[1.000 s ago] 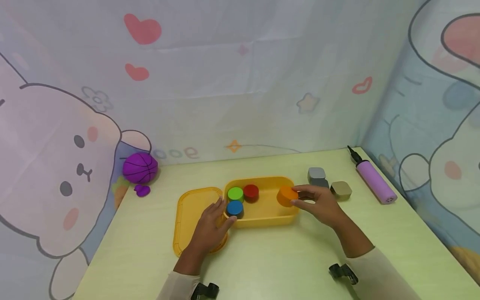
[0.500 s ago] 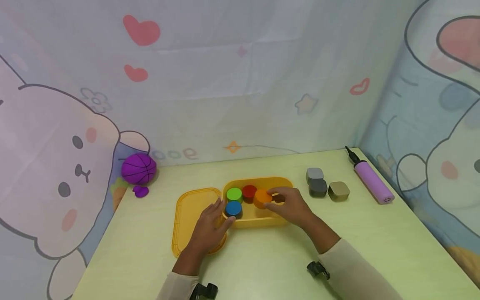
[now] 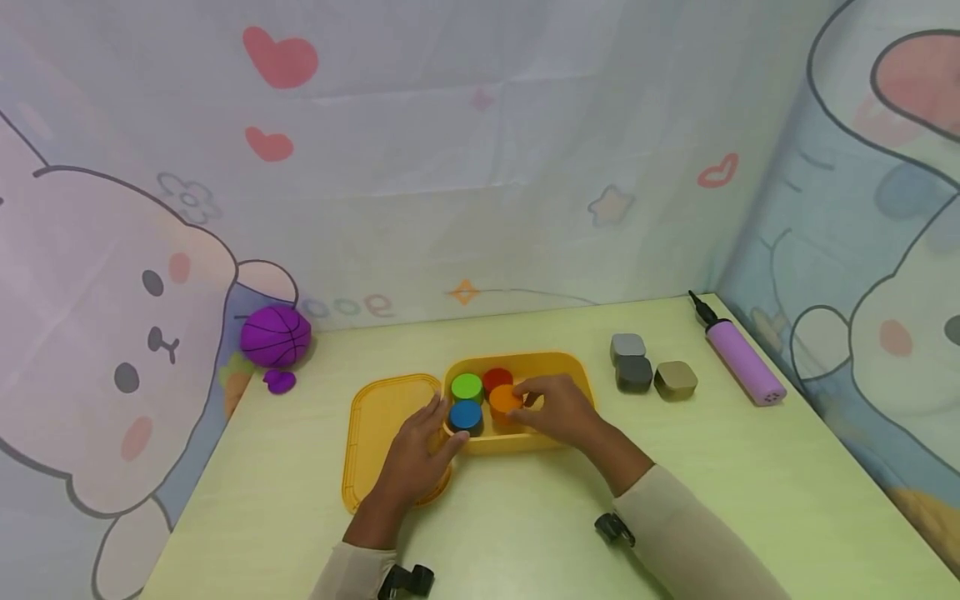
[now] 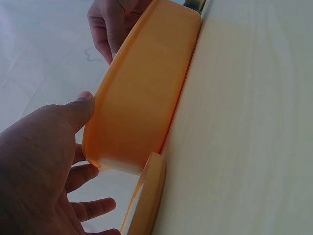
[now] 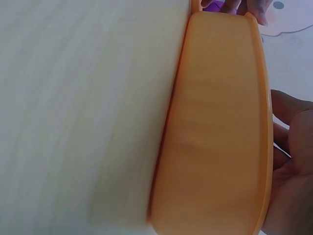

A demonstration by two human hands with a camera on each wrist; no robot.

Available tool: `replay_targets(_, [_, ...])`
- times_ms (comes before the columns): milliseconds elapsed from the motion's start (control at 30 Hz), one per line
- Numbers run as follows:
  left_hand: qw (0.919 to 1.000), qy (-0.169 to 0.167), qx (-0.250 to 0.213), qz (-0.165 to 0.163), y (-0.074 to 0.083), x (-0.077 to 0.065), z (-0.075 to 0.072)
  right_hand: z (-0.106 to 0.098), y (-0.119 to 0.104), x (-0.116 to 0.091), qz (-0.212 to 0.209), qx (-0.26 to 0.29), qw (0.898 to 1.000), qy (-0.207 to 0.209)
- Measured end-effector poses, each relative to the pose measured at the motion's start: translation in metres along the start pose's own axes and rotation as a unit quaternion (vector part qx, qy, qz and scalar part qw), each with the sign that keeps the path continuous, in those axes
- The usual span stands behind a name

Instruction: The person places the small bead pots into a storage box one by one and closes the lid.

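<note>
Slanting leftward, our right hand pinches an upright orange cylinder; our splayed left hand touches a crosswise yellow plastic box.

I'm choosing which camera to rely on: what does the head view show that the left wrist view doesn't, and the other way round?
Only the head view shows the green disc, red disc, blue disc and orange disc in the box, plus the purple ball and pump.

Only the left wrist view shows the palm side of the left hand.

Both show the box, lid, table and both hands, including the right hand.
</note>
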State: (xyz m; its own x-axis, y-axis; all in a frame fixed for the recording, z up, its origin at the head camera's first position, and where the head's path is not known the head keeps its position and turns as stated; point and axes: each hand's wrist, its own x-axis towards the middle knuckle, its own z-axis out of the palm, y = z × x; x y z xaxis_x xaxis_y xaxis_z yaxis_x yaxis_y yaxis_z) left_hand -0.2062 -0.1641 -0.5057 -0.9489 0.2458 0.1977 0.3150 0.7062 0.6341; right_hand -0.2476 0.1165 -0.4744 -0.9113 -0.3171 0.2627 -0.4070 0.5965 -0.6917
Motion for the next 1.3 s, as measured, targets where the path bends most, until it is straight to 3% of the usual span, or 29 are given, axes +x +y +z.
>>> replay_targets(433, [0.9997,0.007,0.0,0.022,0.0,0.0,-0.002,0.005,0.001,0.006,0.054,0.001,0.997,-0.05])
replay_targets(833, [0.9999,-0.001,-0.01,0.009,0.0,0.0,-0.001,0.007,0.002,0.007,0.07,0.005,0.994,-0.085])
replay_targets(1300, [0.9999,-0.004,-0.001,0.009,0.001,-0.001,-0.001,0.008,0.01,0.007,0.043,0.036,0.994,-0.099])
